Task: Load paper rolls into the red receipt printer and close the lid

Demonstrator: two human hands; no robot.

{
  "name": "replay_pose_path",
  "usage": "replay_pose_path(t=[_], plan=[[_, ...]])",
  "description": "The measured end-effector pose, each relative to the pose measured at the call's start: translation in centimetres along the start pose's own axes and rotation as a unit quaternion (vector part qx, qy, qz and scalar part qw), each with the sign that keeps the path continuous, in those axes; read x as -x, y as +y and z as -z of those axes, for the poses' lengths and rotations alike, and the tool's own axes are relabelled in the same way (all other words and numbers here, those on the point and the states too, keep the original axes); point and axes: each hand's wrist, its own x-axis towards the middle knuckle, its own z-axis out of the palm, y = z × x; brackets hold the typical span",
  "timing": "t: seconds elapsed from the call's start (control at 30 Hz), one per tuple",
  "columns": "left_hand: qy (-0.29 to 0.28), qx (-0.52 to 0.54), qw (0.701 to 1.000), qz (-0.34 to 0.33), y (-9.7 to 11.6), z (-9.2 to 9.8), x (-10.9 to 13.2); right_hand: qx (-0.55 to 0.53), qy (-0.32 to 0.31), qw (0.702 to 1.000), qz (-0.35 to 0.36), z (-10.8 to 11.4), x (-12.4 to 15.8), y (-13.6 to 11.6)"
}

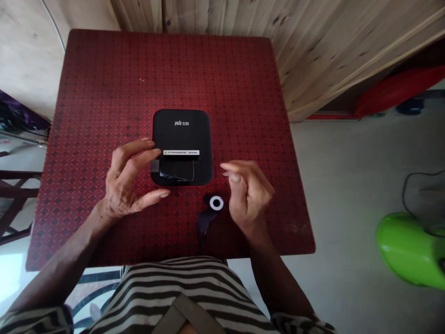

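A flat black device (182, 137) with rounded corners, a red edge and a "FEIE" logo lies on the red patterned table. A white label strip (181, 153) crosses it, and below that sits a glossy dark piece (176, 170) with a grey tab at its left end. My left hand (128, 181) is open at the device's left side, its fingertips by the edge and its thumb near the lower left corner. To the right of the device, my right hand (248, 192) is closed, thumb against curled fingers; anything inside is hidden. A small dark roll (216, 202) with a white ring lies between that hand and the device.
The red tabletop (167, 69) stretches toward a wooden plank wall (222, 16). A bright green rounded object (406, 248) stands on the floor at right, with a dark cable (408, 183) beside it. Dark wooden furniture (17, 204) is at the left edge.
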Motion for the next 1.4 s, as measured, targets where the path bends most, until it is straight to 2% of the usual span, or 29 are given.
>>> replay_pose_path(t=[0.07, 0.13, 0.4, 0.83, 1.03, 1.17, 1.23, 1.33, 1.4], plan=[[0.015, -0.028, 0.999, 0.003, 0.2, 0.1, 0.9, -0.042, -0.035, 0.996, -0.071, -0.6, -0.2, 1.7], [0.011, -0.051, 0.999, -0.004, 0.2, 0.1, 1.7, -0.082, -0.073, 0.988, -0.109, -1.3, -0.4, 2.8], [-0.007, -0.087, 0.996, -0.011, 0.3, -0.1, 2.2, -0.109, -0.141, 0.974, -0.139, -3.0, -0.6, 3.5], [0.010, -0.099, 0.995, -0.029, 0.3, 0.3, 1.7, -0.122, -0.120, 0.978, -0.123, -3.1, -0.4, 3.5], [-0.017, -0.102, 0.995, -0.008, 0.0, 0.6, 1.4, -0.129, -0.112, 0.977, -0.129, -3.3, -0.2, 3.6], [0.020, -0.072, 0.997, -0.013, -0.2, -0.1, 1.5, -0.119, -0.129, 0.974, -0.145, -3.2, -0.2, 3.7], [0.036, -0.057, 0.997, -0.023, -0.3, -0.6, 1.6, -0.100, -0.104, 0.980, -0.140, -2.6, -0.5, 3.6], [0.041, -0.040, 0.998, -0.020, -0.3, -1.1, 1.7, -0.030, -0.023, 0.996, -0.079, -1.2, -1.8, 2.4], [0.042, -0.026, 0.999, -0.014, -0.2, -1.3, 1.9, 0.021, -0.015, 1.000, 0.000, -0.5, -3.3, 1.0]])
